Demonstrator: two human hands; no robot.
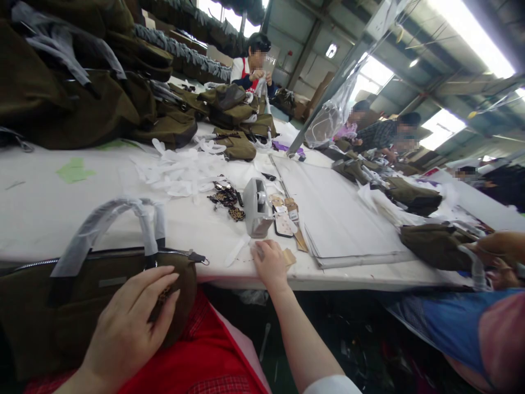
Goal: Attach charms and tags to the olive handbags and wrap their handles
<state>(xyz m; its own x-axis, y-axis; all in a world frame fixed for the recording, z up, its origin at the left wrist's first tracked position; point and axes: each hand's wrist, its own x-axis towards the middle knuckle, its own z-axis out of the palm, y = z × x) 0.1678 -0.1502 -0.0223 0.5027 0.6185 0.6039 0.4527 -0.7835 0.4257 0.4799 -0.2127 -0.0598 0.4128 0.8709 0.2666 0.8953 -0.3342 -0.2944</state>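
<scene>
An olive-brown handbag [98, 317] lies at the table's front left, its handles [102, 224] wrapped in white film. My left hand [131, 317] rests against the bag's front, fingers curved over a small leopard-print piece [164, 295] that shows between fingers and thumb. Much of that piece is hidden. At the front edge of the table, my right hand [270, 262] is closed, its fingertips on a bit of clear tape [259, 250] just before the grey tape dispenser [258, 210]. A white strip [237, 253] lies left of these fingers, and a tan card [289, 257] to their right.
Leopard-print pieces [227, 200] and tags [285, 219] lie around the dispenser. Behind are white strips [176, 172] and piled bags [82, 104]. White sheets [348, 213] are stacked right of a metal post [328, 104]. A co-worker's hand [502, 251] handles another bag [435, 246] at right.
</scene>
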